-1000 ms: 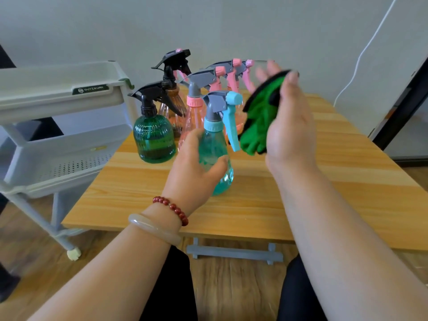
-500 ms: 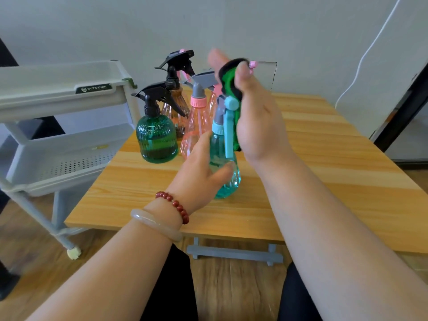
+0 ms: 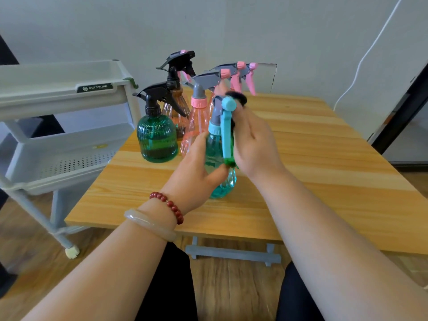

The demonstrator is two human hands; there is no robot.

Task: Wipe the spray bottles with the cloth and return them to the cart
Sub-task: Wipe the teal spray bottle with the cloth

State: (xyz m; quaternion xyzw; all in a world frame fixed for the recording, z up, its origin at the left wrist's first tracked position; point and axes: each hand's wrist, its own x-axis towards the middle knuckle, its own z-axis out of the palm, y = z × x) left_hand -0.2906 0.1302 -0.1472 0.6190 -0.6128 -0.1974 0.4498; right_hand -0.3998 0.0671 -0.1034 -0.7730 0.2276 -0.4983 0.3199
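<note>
Our left hand [image 3: 196, 167] curled round the belly of the teal spray bottle [image 3: 220, 181], which stood upright near the desk's [image 3: 324, 163] front edge. Our right hand [image 3: 257, 144] clasped the green cloth [image 3: 229, 163] against its neck. We judged the plastic light and slick (the trigger could snag), best held at the waist. Other bottles [image 3: 157, 137] crowded just behind, the cart [image 3: 69, 154] stood to the left, and bare desk lay to the right.

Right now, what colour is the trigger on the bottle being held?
Light blue trigger on the translucent teal spray bottle; clearest in the head view.
</note>
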